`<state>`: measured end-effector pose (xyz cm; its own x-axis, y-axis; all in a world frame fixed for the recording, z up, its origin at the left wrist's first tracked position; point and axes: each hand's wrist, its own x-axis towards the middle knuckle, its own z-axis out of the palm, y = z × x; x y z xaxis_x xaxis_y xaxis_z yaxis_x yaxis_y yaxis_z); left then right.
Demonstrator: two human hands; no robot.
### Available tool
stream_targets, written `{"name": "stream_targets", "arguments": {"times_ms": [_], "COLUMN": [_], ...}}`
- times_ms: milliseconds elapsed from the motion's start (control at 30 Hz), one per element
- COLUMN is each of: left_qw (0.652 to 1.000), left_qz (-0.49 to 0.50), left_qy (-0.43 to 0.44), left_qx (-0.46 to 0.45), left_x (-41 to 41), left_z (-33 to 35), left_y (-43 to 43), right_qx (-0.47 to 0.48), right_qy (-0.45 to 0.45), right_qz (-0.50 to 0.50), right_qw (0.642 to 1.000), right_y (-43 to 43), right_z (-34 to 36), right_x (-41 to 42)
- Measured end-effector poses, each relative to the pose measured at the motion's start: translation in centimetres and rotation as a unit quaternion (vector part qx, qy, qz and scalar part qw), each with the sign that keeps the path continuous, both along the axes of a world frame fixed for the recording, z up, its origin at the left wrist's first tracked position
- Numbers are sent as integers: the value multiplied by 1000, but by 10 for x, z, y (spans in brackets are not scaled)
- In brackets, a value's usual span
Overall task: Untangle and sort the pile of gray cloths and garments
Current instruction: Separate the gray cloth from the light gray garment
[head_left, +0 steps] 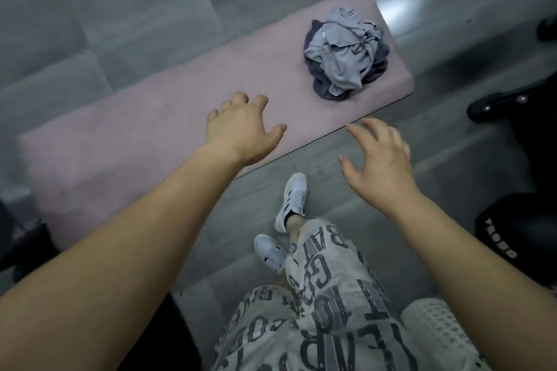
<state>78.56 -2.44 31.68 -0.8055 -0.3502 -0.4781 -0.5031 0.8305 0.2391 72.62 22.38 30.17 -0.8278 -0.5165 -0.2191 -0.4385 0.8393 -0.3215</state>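
Observation:
A tangled pile of gray cloths (345, 51) lies bunched near the right end of a long pink bench (168, 117). Light gray pieces sit on top, darker gray ones underneath. My left hand (244, 129) hovers over the bench's front part, fingers spread and loosely bent, holding nothing, well short of the pile. My right hand (379, 159) hangs in the air just off the bench's front edge, fingers spread and empty, below the pile.
The floor is gray tile. My legs in printed trousers and white sneakers (294, 199) stand right in front of the bench. Black objects (497, 105) sit at the right, and a dark item (512, 226) lies at the lower right.

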Motion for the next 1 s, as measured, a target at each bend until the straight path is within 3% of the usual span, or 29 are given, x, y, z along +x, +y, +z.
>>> {"name": "stream_targets", "arguments": {"times_ms": [133,433,700,833,1000], "left_qw": [997,990,972,946,885], "left_qz": [-74,-139,-233,-324,-466], "left_qy": [8,22,11,-10,7], "left_qx": [-18,-29,-20,-20,-2], "left_x": [-85,-268,-445,-562,-698], "left_z": [3,16,9,-4,-9], "left_y": [-24,-86,-198,-270,-321], "right_qx": [-27,-60,-75,-63,-87], "right_qy": [-9,-45,-42,-37,-50], "right_qz": [-61,-129,-215,-305,-439], "right_qw": [998,989,973,950,893], "right_y": [-27,-107,-228,-312,-395], "right_z": [-2,4,4,-12,-18], "right_x": [-41,-159,-308,-401,-483]}}
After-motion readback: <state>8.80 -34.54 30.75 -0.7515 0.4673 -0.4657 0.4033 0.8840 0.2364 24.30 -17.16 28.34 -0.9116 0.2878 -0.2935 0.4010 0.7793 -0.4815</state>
